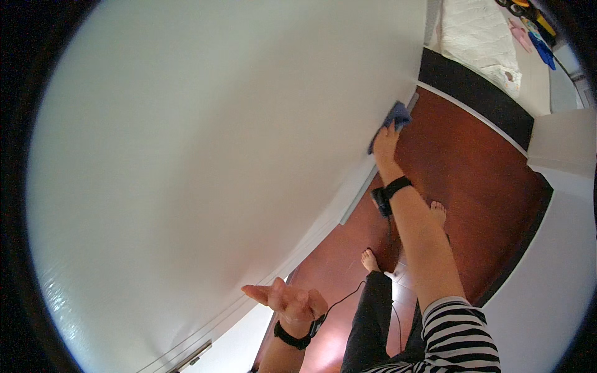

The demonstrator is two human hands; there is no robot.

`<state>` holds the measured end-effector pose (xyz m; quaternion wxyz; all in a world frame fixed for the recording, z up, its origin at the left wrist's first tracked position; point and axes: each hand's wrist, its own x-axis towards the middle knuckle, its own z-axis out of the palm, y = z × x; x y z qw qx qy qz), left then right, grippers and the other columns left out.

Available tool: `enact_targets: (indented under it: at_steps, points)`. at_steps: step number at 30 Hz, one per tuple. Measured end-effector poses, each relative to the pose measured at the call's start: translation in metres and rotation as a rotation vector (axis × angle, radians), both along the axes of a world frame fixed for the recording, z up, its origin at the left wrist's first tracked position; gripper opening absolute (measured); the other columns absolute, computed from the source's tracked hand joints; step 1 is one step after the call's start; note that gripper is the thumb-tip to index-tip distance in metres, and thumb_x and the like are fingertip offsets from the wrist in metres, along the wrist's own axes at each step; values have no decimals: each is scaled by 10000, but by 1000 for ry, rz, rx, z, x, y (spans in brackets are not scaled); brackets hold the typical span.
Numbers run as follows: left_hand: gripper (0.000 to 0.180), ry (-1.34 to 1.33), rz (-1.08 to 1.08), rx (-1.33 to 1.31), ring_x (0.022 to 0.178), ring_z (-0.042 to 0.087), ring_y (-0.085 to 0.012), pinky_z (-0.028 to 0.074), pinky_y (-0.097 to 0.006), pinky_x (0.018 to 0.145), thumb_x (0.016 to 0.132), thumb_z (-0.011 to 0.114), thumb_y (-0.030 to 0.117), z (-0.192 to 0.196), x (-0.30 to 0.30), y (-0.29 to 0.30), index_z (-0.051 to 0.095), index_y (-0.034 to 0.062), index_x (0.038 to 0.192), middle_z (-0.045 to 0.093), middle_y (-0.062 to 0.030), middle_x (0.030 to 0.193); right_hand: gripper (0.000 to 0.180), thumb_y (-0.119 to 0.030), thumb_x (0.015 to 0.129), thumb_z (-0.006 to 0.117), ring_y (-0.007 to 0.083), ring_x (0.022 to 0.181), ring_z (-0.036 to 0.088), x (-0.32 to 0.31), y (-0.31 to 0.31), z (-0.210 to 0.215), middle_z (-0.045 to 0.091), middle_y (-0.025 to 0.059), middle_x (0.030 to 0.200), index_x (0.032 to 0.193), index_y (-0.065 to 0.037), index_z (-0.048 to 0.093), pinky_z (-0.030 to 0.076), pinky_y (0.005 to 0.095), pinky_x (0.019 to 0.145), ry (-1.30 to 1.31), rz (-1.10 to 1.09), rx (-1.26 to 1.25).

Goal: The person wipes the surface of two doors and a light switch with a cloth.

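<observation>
My right hand (387,144) grips a blue cloth (398,116) and presses it against the lower far part of a large white door-like panel (205,155). The cloth lies close to the panel's bottom edge, near a grey strip (360,194). My left hand (291,303) is at the near side of the panel, with nothing in it. Its fingers are apart, some stretched to the left and others loosely bent. Whether its fingertips touch the panel, I cannot tell.
Reddish-brown floor (479,168) lies under my bare feet (370,260). A black strap with a small device (380,202) and cable hangs at my right wrist. White quilted bedding (479,43) lies beyond a black base (476,87). A white wall (541,248) stands right.
</observation>
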<state>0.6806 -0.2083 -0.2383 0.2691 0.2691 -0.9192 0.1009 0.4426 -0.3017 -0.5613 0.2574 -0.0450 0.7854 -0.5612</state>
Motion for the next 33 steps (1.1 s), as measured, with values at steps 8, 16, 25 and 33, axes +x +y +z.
enact_targets:
  at_steps: [8,16,25,33]
  points:
    - [212,-21,28,147,1415,84,-368,-35,-604,1125,880,432,134,-4,10,-13,431,237,1065,320,-94,1450,474,-226,957,400,274,1104,501,-10,9,-51,483,161,1292,1408,-84,372,403,390,940,-764,-71,-134]
    - [218,6,27,142,1398,148,-392,-17,-632,1113,852,412,96,38,4,3,451,175,1051,365,-165,1402,514,-166,912,481,399,1034,450,46,20,157,426,296,1139,1364,56,375,353,443,969,92,-75,-161]
    - [402,151,-36,11,1389,159,-416,52,-634,1103,952,397,264,70,41,22,362,178,1343,304,-209,1450,538,-140,754,649,480,1109,392,108,44,370,346,340,1271,1274,-76,528,343,545,943,666,156,-636]
    - [469,246,-15,-26,1392,155,-416,74,-588,1127,973,360,367,58,61,22,297,157,1388,239,-217,1481,362,-175,655,695,402,1019,470,134,44,321,484,224,1143,1000,-120,599,407,481,817,957,205,-767]
